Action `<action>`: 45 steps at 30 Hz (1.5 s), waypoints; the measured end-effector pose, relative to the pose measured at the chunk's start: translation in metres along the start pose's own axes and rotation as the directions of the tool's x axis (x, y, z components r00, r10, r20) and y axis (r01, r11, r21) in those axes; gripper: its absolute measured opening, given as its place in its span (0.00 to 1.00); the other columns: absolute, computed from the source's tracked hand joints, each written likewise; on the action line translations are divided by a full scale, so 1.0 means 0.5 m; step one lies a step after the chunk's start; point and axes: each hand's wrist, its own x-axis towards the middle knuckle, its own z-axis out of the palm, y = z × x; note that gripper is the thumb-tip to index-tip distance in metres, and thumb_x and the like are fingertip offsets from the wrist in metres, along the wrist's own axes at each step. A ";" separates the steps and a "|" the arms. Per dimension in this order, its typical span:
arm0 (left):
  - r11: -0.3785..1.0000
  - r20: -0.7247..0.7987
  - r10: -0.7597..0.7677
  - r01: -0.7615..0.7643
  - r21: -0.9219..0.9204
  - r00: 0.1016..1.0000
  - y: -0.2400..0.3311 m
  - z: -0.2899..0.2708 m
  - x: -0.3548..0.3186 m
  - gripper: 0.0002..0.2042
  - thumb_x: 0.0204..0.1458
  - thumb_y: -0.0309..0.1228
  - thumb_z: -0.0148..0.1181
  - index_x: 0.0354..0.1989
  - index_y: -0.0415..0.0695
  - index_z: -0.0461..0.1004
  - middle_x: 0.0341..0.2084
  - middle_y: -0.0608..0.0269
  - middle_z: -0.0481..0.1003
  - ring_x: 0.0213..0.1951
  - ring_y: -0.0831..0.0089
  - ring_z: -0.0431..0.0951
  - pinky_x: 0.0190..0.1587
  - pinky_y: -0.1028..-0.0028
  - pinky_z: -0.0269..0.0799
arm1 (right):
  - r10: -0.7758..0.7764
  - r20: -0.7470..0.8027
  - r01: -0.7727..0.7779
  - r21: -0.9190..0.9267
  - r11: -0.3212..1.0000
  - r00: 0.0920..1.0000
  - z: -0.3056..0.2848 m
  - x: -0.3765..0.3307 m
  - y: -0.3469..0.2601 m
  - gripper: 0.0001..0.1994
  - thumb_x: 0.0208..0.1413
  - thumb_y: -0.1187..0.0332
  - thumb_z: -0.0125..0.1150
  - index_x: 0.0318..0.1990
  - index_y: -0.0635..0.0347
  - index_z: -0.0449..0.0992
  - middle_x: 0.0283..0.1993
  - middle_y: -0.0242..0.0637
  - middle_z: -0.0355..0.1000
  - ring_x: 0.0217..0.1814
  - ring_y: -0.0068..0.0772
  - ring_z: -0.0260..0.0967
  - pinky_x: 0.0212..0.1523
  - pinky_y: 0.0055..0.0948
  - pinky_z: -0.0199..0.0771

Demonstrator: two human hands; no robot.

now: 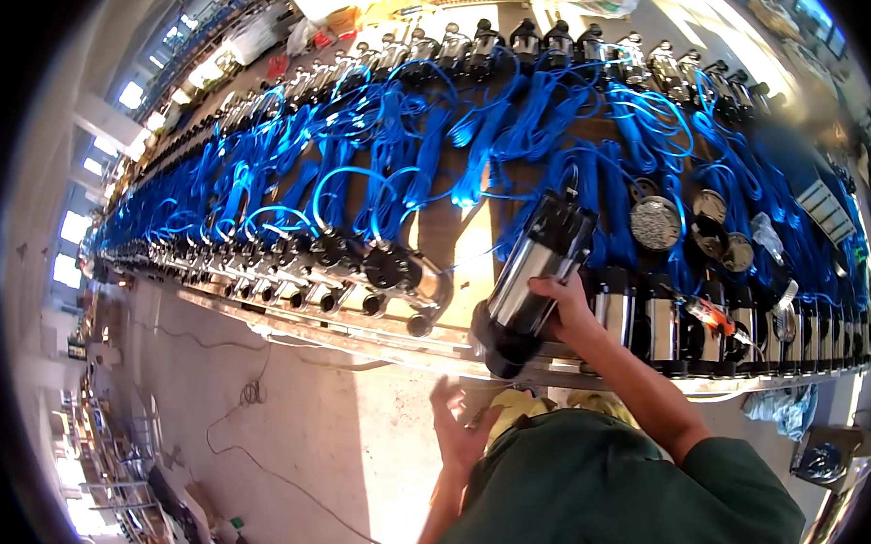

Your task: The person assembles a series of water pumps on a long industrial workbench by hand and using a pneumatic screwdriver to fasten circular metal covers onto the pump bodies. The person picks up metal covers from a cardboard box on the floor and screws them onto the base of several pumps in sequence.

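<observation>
My right hand [563,303] grips a submersible pump [531,276] around its shiny steel body. The pump is tilted over the table's near edge, its black ends pointing up-right and down-left. My left hand [457,429] hangs below the table edge, fingers apart and holding nothing. Just left of the held pump, another steel-bodied pump [419,284] lies at the end of the near row. Coiled blue cables [494,158] spread across the middle of the table. The palm of my right hand is hidden behind the pump.
Round tins of small parts [655,223] stand among the cables on the right. An orange-red hand tool [711,315] rests over the near-right row of pumps [663,325]. More pumps [484,48] line the far edge. A thin cable [254,455] trails over the floor at left.
</observation>
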 end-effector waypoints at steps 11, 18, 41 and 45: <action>0.941 0.223 -0.314 0.334 -0.059 0.923 -0.315 -0.037 0.053 0.21 0.45 0.39 0.70 0.44 0.40 0.74 0.28 0.62 0.77 0.34 0.75 0.77 0.35 0.73 0.74 | -0.248 0.472 0.532 -0.780 0.329 0.846 -0.028 0.175 0.194 0.44 0.27 0.63 0.79 0.55 0.62 0.59 0.48 0.45 0.67 0.49 0.43 0.67 0.51 0.35 0.67; 0.890 0.353 -0.270 0.372 -0.264 0.896 -0.307 0.060 0.121 0.11 0.50 0.29 0.65 0.39 0.37 0.73 0.24 0.65 0.75 0.27 0.81 0.72 0.31 0.79 0.69 | -0.261 0.340 0.280 -0.929 -0.242 0.904 -0.079 -0.021 0.063 0.41 0.38 0.53 0.73 0.58 0.65 0.62 0.60 0.49 0.60 0.61 0.54 0.56 0.62 0.44 0.56; 0.059 0.802 -0.157 0.816 -0.575 0.576 -0.097 0.370 0.284 0.16 0.63 0.41 0.47 0.39 0.38 0.70 0.17 0.72 0.61 0.19 0.78 0.60 0.27 0.76 0.62 | 0.061 -0.486 -0.199 -0.239 0.950 0.872 -0.156 -0.436 -0.263 0.07 0.46 0.69 0.61 0.26 0.65 0.74 0.25 0.35 0.72 0.26 0.22 0.67 0.30 0.22 0.68; 0.425 0.509 -0.480 0.697 -0.578 0.715 -0.130 0.321 0.124 0.10 0.63 0.34 0.47 0.34 0.40 0.68 0.13 0.73 0.57 0.15 0.79 0.57 0.19 0.79 0.58 | 0.136 -0.654 -0.197 -0.021 0.980 0.744 -0.269 -0.473 -0.243 0.06 0.52 0.68 0.59 0.28 0.61 0.73 0.27 0.33 0.72 0.26 0.24 0.68 0.30 0.24 0.71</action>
